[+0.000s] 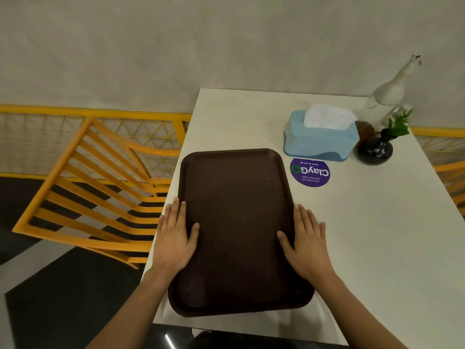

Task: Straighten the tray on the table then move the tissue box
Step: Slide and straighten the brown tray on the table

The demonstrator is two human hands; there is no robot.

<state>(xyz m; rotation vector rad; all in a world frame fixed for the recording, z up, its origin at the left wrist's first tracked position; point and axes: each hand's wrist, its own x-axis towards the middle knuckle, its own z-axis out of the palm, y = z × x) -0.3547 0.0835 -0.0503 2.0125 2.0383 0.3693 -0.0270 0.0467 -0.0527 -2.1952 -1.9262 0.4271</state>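
Observation:
A dark brown empty tray (237,217) lies on the white table (364,235), along the table's left edge, its long side running away from me. My left hand (176,238) rests flat on the tray's left rim with the thumb inside the tray. My right hand (305,241) lies flat on the right rim, thumb also inside. Fingers of both hands are extended. A light blue tissue box (319,141) with white tissue sticking out stands beyond the tray's far right corner, apart from it.
A round purple sticker (310,172) sits between tray and tissue box. A small black vase with a green sprig (375,148) and a clear bottle (387,96) stand right of the box. An orange slatted chair (95,192) is left of the table.

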